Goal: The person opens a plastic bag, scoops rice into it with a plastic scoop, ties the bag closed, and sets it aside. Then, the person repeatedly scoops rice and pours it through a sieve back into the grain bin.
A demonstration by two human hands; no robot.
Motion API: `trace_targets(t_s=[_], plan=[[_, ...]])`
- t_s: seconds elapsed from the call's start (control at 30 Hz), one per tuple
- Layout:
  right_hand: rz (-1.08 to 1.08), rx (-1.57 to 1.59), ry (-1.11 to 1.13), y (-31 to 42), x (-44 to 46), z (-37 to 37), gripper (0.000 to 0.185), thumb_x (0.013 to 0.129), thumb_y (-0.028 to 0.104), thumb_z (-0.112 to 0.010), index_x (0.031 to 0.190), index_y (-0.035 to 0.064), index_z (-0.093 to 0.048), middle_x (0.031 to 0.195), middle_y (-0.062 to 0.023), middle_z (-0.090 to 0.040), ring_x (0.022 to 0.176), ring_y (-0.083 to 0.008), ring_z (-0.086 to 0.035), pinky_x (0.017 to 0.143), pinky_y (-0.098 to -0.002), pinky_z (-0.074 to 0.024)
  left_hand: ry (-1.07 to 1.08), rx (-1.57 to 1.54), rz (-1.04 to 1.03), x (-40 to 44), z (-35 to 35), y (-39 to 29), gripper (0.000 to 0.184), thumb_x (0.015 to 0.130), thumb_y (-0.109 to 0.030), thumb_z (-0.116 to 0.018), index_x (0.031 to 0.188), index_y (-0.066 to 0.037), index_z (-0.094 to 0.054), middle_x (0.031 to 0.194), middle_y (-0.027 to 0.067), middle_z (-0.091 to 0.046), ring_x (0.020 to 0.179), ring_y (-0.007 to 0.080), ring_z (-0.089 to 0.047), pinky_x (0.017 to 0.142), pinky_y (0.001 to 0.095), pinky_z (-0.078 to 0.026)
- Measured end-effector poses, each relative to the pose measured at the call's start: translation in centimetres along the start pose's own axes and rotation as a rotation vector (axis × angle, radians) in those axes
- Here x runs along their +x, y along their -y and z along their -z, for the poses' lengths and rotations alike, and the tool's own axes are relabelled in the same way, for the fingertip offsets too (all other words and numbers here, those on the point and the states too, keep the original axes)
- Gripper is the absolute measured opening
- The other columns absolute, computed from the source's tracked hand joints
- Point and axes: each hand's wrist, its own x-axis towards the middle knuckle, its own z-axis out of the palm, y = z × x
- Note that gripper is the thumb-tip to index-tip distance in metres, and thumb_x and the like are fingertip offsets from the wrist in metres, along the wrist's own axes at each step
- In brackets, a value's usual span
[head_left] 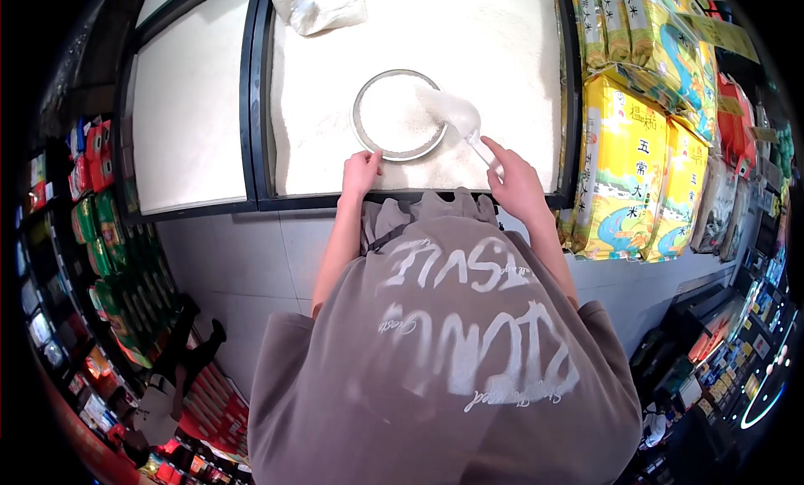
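Observation:
A round metal bowl [362, 136] sits on the white rice [327, 83] that fills a black-framed bin [310, 203]. Rice also lies inside the bowl. At its lower left rim is my left hand [361, 173], fingers closed on the edge. My right hand [513, 180] grips the handle of a whitish translucent plastic scoop [466, 116]. The scoop's head reaches over the bowl's right rim, and its tip lies at the rice inside. Part of the handle is hidden by my fingers.
Left of a black divider is another pale-filled bin [197, 100]. A crumpled whitish bag [331, 7] lies at the far end of the rice. Yellow rice packs [624, 162] stand stacked at the right. At lower left, a person [159, 410] is near shelves of goods.

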Motion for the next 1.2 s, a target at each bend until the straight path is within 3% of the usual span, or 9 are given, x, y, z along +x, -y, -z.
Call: trace_targets(t_s=[0.23, 0.37, 0.47, 0.57, 0.67, 0.83, 0.9, 1.03, 1.2], plan=[[-0.106, 0.248, -0.172, -1.5, -0.5, 0.1, 0.053, 0.083, 0.011, -0.057, 0.135, 0.0173, -0.046, 0.09, -0.0151, -0.063, 0.081, -0.032, -0.063, 0.074, -0.0396, -0.0493, -0.008, -0.142, 0.165, 3.2, 0.8, 0.9, 0.027, 0.085, -0.023, -0.061, 0.071, 0.0, -0.065, 0.064, 0.0087, -0.067, 0.058, 0.0175, -0.061, 0.061, 0.0315, -0.049], [-0.18, 0.287, -0.204, -3.0, -1.0, 0.6, 0.052, 0.083, 0.012, -0.058, 0.134, 0.0145, -0.046, 0.089, -0.0161, -0.064, 0.077, -0.0316, -0.064, 0.072, -0.0389, -0.0499, -0.19, -0.027, -0.034, 7.3, 4.0, 1.1, 0.026, 0.085, -0.027, -0.062, 0.087, -0.001, -0.068, 0.07, 0.0106, -0.068, 0.068, 0.0217, -0.066, 0.068, 0.0332, -0.05], [-0.246, 0.245, -0.265, -5.2, -1.0, 0.0, 0.051, 0.082, 0.019, -0.062, 0.129, 0.007, -0.049, 0.087, -0.0172, -0.066, 0.074, -0.031, -0.066, 0.07, -0.0384, -0.051, -0.198, 0.009, -0.06, 7.4, 3.9, 1.1, 0.027, 0.088, -0.025, -0.062, 0.082, 0.001, -0.065, 0.062, 0.0067, -0.062, 0.055, 0.0135, -0.057, 0.054, 0.0291, -0.045], [-0.312, 0.208, -0.299, -7.8, -1.1, -1.1, 0.051, 0.081, 0.023, -0.065, 0.125, 0.0031, -0.052, 0.089, -0.0181, -0.066, 0.076, -0.0315, -0.066, 0.072, -0.0386, -0.0511, 0.168, -0.302, 0.203, 4.7, 2.9, 2.8, 0.026, 0.089, -0.021, -0.06, 0.076, 0.001, -0.061, 0.054, 0.0003, -0.048, 0.039, 0.0106, -0.04, 0.037, 0.0272, -0.028], [-0.415, 0.175, -0.274, -9.3, -1.1, -1.8, 0.053, 0.078, 0.03, -0.067, 0.119, -0.0012, -0.057, 0.089, -0.0206, -0.067, 0.085, -0.0341, -0.066, 0.077, -0.0388, -0.0514, 0.515, -0.42, 0.338, 0.3, 1.8, -0.2, 0.018, 0.09, -0.016, -0.059, 0.087, 0.002, -0.062, 0.056, -0.0027, -0.042, 0.041, 0.0076, -0.031, 0.039, 0.0249, -0.022], [-0.47, 0.182, -0.211, -9.6, -1.1, -2.0, 0.053, 0.077, 0.032, -0.067, 0.117, -0.0022, -0.058, 0.087, -0.0205, -0.067, 0.085, -0.0337, -0.066, 0.078, -0.0383, -0.0513, 0.435, -0.629, 0.456, 2.6, 3.1, 1.4, 0.02, 0.091, -0.015, -0.06, 0.083, 0.004, -0.062, 0.056, -0.0018, -0.045, 0.041, 0.0078, -0.033, 0.038, 0.0254, -0.023], [-0.475, 0.215, -0.175, -9.9, -1.1, -1.9, 0.052, 0.078, 0.031, -0.065, 0.117, -0.0022, -0.058, 0.087, -0.0204, -0.067, 0.084, -0.0339, -0.066, 0.078, -0.0379, -0.0512, 0.182, -0.463, 0.286, 5.0, 4.8, 1.7, 0.025, 0.088, -0.02, -0.064, 0.079, 0.003, -0.062, 0.057, 0.0003, -0.05, 0.042, 0.0089, -0.04, 0.039, 0.0246, -0.027], [-0.456, 0.216, -0.103, -10.0, -0.3, -2.4, 0.053, 0.079, 0.033, -0.063, 0.118, -0.0028, -0.057, 0.085, -0.0198, -0.068, 0.084, -0.0326, -0.066, 0.078, -0.0375, -0.0509, -0.283, 0.078, -0.036, 9.9, 6.2, -1.6, 0.039, 0.085, -0.038, -0.063, 0.085, 0.0, -0.068, 0.072, 0.0135, -0.066, 0.069, 0.026, -0.063, 0.069, 0.0366, -0.048], [-0.468, 0.216, 0.06, -10.3, 0.2, -1.6, 0.051, 0.082, 0.032, -0.057, 0.115, -0.0063, -0.057, 0.078, -0.0194, -0.067, 0.07, -0.0289, -0.068, 0.072, -0.0361, -0.0516, -0.24, 0.299, 0.055, 10.4, 6.3, -3.4, 0.038, 0.088, -0.042, -0.054, 0.09, -0.007, -0.069, 0.084, 0.0117, -0.07, 0.086, 0.0342, -0.065, 0.078, 0.0403, -0.05]])
